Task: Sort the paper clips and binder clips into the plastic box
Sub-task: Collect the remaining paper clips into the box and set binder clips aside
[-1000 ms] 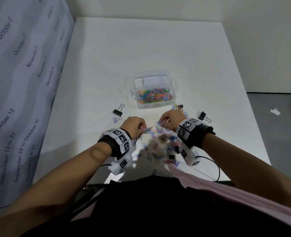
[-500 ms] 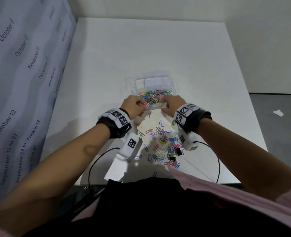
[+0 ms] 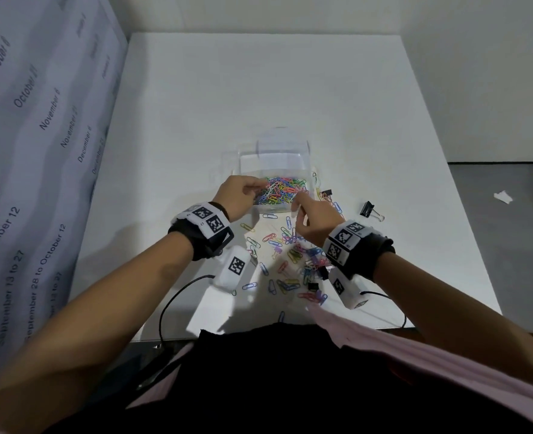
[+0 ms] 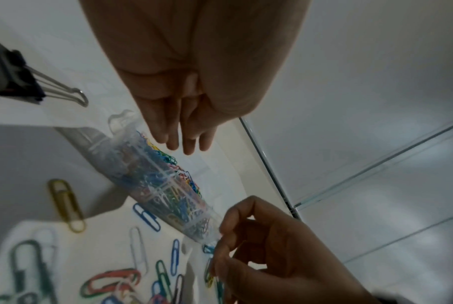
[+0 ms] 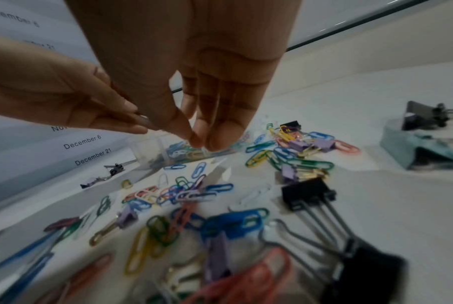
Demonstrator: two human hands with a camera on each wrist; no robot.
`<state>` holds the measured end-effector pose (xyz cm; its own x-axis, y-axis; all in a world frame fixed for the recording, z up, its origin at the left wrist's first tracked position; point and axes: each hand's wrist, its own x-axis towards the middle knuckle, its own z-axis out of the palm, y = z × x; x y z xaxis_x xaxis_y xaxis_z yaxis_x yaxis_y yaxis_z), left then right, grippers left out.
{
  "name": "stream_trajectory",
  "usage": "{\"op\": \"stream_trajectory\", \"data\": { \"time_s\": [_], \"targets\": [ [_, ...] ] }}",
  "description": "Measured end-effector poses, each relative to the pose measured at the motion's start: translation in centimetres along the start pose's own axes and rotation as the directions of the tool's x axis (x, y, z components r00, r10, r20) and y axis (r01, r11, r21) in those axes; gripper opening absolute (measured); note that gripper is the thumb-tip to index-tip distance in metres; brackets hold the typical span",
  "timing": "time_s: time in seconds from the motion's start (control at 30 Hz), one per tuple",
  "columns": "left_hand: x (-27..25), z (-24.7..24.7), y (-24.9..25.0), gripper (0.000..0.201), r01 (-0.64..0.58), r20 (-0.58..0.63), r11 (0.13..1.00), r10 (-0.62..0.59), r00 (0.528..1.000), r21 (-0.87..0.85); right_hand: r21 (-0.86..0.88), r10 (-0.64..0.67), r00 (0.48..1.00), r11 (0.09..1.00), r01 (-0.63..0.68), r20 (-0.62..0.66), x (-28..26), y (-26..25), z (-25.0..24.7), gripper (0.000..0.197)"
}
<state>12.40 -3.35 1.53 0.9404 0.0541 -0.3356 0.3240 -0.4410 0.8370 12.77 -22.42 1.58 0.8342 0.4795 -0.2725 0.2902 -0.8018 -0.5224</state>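
Note:
The clear plastic box sits mid-table with many coloured paper clips in its near compartment. My left hand hovers over the box's left side, fingers straight and together, nothing seen in them. My right hand is at the box's near right corner, thumb and fingertips drawn together; whether a clip is between them is hidden. Loose paper clips and small binder clips lie between my wrists. Black binder clips lie right of the box.
A calendar-printed sheet walls the left side. Cables trail over the table's near edge. The right table edge drops to grey floor with a white scrap. Another black binder clip lies left of the box.
Both hands rose from the clip pile and moved forward to the box. Over the last half second the left hand went further over the box and the right hand drew back slightly.

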Motion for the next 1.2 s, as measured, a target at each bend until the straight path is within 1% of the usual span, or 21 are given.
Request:
{"op": "stream_trajectory", "data": {
  "time_s": [0.07, 0.1, 0.13, 0.17, 0.2, 0.23, 0.27, 0.3, 0.33, 0.37, 0.43, 0.5, 0.57, 0.67, 0.73, 0.83, 0.97, 1.03, 1.13, 1.17, 1.2],
  "targets": [
    [-1.0, -0.4, -0.5, 0.037, -0.054, -0.008, 0.998, 0.054, 0.999, 0.034, -0.058, 0.029, 0.995, 0.998, -0.023, 0.093, -0.2, 0.4, 0.0, 0.012],
    [-1.6, -0.6, -0.8, 0.034, -0.069, 0.008, 0.995, 0.069, 0.998, 0.076, -0.100, 0.038, 0.988, 0.995, -0.023, 0.152, -0.3, 0.6, 0.1, 0.015],
    [-2.3, -0.8, -0.9, 0.032, -0.081, 0.044, 0.988, 0.076, 0.996, 0.131, -0.137, 0.051, 0.977, 0.990, -0.023, 0.206, -0.4, 0.8, 0.2, 0.027],
    [-2.8, -0.9, -1.1, 0.030, -0.088, 0.092, 0.975, 0.070, 0.993, 0.203, -0.159, 0.061, 0.966, 0.987, -0.021, 0.250, -0.4, 0.9, 0.4, 0.045],
    [-3.4, -1.1, -1.3, 0.033, -0.093, 0.146, 0.951, 0.051, 0.988, 0.295, -0.173, 0.068, 0.958, 0.985, -0.019, 0.280, -0.4, 0.9, 0.6, 0.063],
    [-3.9, -1.1, -1.7, 0.044, -0.092, 0.196, 0.912, 0.012, 0.980, 0.400, -0.178, 0.068, 0.953, 0.984, -0.014, 0.297, -0.3, 0.7, 0.8, 0.076],
    [-4.2, -1.0, -2.0, 0.060, -0.085, 0.234, 0.865, -0.038, 0.971, 0.495, -0.179, 0.068, 0.950, 0.984, -0.013, 0.305, -0.3, 0.5, 1.1, 0.084],
    [-4.5, -0.9, -2.4, 0.075, -0.073, 0.256, 0.822, -0.090, 0.963, 0.564, -0.173, 0.069, 0.949, 0.985, -0.015, 0.307, -0.2, 0.3, 1.3, 0.087],
    [-4.7, -0.8, -2.8, 0.087, -0.064, 0.263, 0.791, -0.125, 0.957, 0.609, -0.160, 0.068, 0.949, 0.987, -0.019, 0.306, -0.1, 0.1, 1.5, 0.085],
    [-4.9, -0.5, -3.2, 0.095, -0.069, 0.266, 0.771, -0.133, 0.955, 0.633, -0.147, 0.062, 0.951, 0.989, -0.017, 0.303, 0.1, -0.1, 1.6, 0.078],
    [-5.0, 0.2, -3.7, 0.098, -0.100, 0.275, 0.760, -0.107, 0.955, 0.643, -0.139, 0.043, 0.953, 0.990, -0.001, 0.301, 0.3, -0.4, 1.8, 0.055],
    [-5.0, 1.0, -3.9, 0.089, -0.094, 0.267, 0.814, -0.077, 0.961, 0.573, -0.125, 0.026, 0.953, 0.992, 0.013, 0.301, 0.4, -0.9, 1.9, 0.034],
    [-4.7, 1.6, -3.8, 0.067, -0.067, 0.230, 0.866, -0.057, 0.972, 0.496, -0.106, 0.023, 0.954, 0.994, 0.010, 0.299, 0.4, -1.1, 2.0, 0.023],
    [-4.2, 1.9, -3.6, 0.032, -0.080, 0.166, 0.869, -0.002, 0.986, 0.489, -0.094, 0.019, 0.965, 0.996, 0.006, 0.260, 0.3, -0.8, 1.8, 0.014],
    [-3.9, 1.9, -3.5, 0.021, -0.094, 0.140, 0.865, 0.027, 0.990, 0.493, -0.079, 0.023, 0.977, 0.997, -0.006, 0.211, 0.3, -0.5, 1.4, 0.014],
    [-3.6, 1.8, -3.6, 0.017, -0.100, 0.131, 0.850, 0.036, 0.991, 0.518, -0.042, 0.046, 0.990, 0.998, -0.040, 0.130, 0.5, 0.0, 0.5, 0.016],
    [-3.3, 1.6, -3.7, 0.017, -0.093, 0.139, 0.841, 0.021, 0.990, 0.532, -0.045, 0.059, 0.997, 0.997, -0.057, 0.054, 0.8, 0.1, -0.1, 0.015],
    [-3.3, 1.6, -3.8, 0.017, -0.089, 0.147, 0.834, 0.009, 0.989, 0.544, -0.061, 0.057, 0.994, 0.997, -0.052, 0.092, 0.8, 0.1, 0.0, 0.015],
    [-3.3, 1.7, -3.9, 0.016, -0.089, 0.158, 0.823, -0.001, 0.987, 0.561, -0.171, 0.052, 0.965, 0.985, -0.007, 0.258, 0.8, -0.6, 1.2, 0.041],
    [-3.3, 1.8, -3.9, 0.016, -0.088, 0.161, 0.822, -0.004, 0.987, 0.563, -0.192, 0.046, 0.957, 0.981, 0.010, 0.286, 0.7, -1.0, 1.8, 0.046],
    [-3.3, 1.9, -3.9, 0.017, -0.088, 0.164, 0.821, -0.007, 0.986, 0.564, -0.195, 0.039, 0.955, 0.981, 0.020, 0.295, 0.6, -1.5, 2.3, 0.046]
  ]
}}
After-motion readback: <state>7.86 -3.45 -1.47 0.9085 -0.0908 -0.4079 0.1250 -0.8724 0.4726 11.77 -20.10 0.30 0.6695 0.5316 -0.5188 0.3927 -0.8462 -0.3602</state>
